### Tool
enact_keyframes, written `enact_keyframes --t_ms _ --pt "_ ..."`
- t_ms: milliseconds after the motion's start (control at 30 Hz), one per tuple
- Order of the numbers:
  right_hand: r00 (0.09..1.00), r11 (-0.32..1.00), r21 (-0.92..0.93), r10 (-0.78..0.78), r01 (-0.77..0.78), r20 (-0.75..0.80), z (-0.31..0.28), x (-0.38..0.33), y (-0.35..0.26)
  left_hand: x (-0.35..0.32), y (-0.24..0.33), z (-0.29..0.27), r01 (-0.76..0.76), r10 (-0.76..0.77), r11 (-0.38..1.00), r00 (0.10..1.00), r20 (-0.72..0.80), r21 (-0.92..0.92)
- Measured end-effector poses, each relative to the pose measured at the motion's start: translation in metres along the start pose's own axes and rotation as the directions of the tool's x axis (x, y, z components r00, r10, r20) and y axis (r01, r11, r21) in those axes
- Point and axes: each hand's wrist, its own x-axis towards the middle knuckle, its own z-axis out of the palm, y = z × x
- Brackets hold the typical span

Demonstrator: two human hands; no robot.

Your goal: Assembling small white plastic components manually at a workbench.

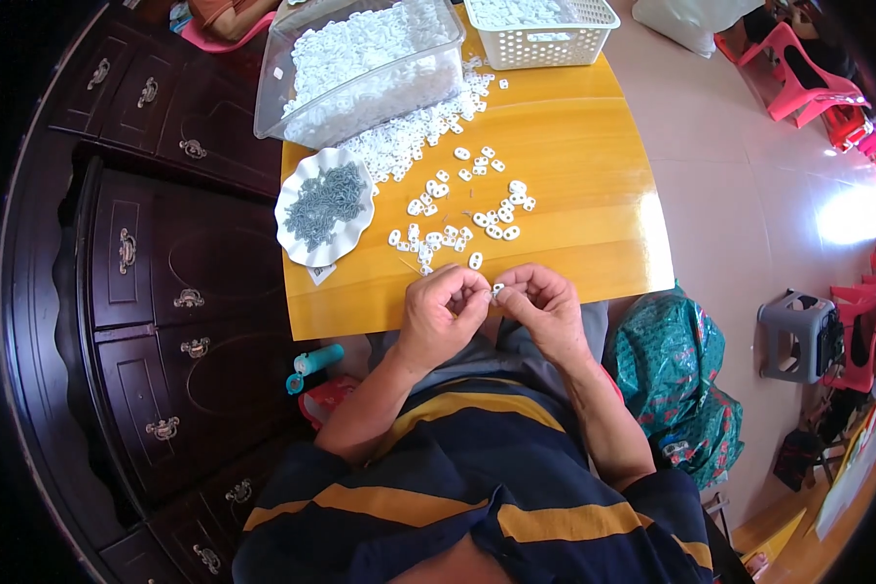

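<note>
At the near edge of the wooden table, my two hands meet. A small white plastic piece with two dark holes (497, 289) is pinched between the thumb and forefinger of my right hand (547, 310). My left hand (446, 313) is closed in a pinch right beside that piece; anything between its fingertips is too small to make out. Just beyond lie several loose white two-hole pieces (475, 260), scattered in small groups. A white scalloped dish (289, 234) to the left holds a heap of small dark grey screw-like parts (327, 206).
On the table (594, 165), a clear bin (360, 83) full of white pieces stands at the far left, with a loose pile (399, 146) before it. A white basket (545, 47) is beside it. Dark drawers (185, 321) flank the left; a green bag (667, 355) lies right.
</note>
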Motion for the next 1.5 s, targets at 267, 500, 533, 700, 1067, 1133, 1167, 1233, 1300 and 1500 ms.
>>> enact_keyframes --t_ms 267,500,533,700,1067,1133,1167,1233,1300,1500 --pt "1.0 0.999 -0.028 -0.024 0.023 -0.021 -0.001 0.001 0.001 0.001 -0.007 -0.006 0.044 -0.042 0.998 0.998 0.043 -0.048" --pt "0.988 0.998 0.01 -0.058 0.06 -0.14 -0.012 0.004 -0.011 0.013 -0.011 -0.014 0.003 -0.001 0.939 1.0 -0.006 0.343" --pt "0.985 0.997 0.008 -0.069 0.071 -0.16 -0.014 0.004 -0.012 0.014 -0.011 -0.013 0.003 -0.001 0.939 1.0 -0.006 0.344" --pt "0.984 0.998 0.007 -0.058 0.06 -0.166 -0.015 0.004 -0.013 0.019 -0.019 -0.001 -0.097 0.094 0.833 0.995 0.034 0.544" --pt "0.992 0.999 -0.022 -0.05 0.047 -0.117 -0.017 0.005 -0.01 0.028 -0.019 0.002 -0.045 -0.017 0.841 0.994 0.11 0.539" --pt "0.992 0.999 -0.016 -0.052 0.05 -0.115 -0.016 0.005 -0.009 0.027 -0.019 0.001 -0.049 -0.023 0.841 0.992 0.126 0.538" --pt "0.992 0.999 -0.011 -0.054 0.053 -0.114 -0.015 0.005 -0.009 0.026 -0.02 0.001 -0.048 -0.018 0.864 0.992 0.127 0.501" --pt "0.992 0.999 -0.013 -0.049 0.048 -0.115 -0.016 0.005 -0.008 0.025 -0.017 0.002 -0.051 -0.012 0.887 0.991 0.132 0.46" --pt "0.992 0.999 -0.014 -0.045 0.043 -0.115 -0.016 0.004 -0.009 0.022 -0.009 0.001 0.02 -0.052 0.95 0.994 0.096 0.311" --pt "0.992 1.0 -0.021 -0.015 0.012 -0.125 -0.015 0.004 -0.011 0.011 -0.011 0.002 0.287 -0.253 0.941 0.949 0.19 -0.18"
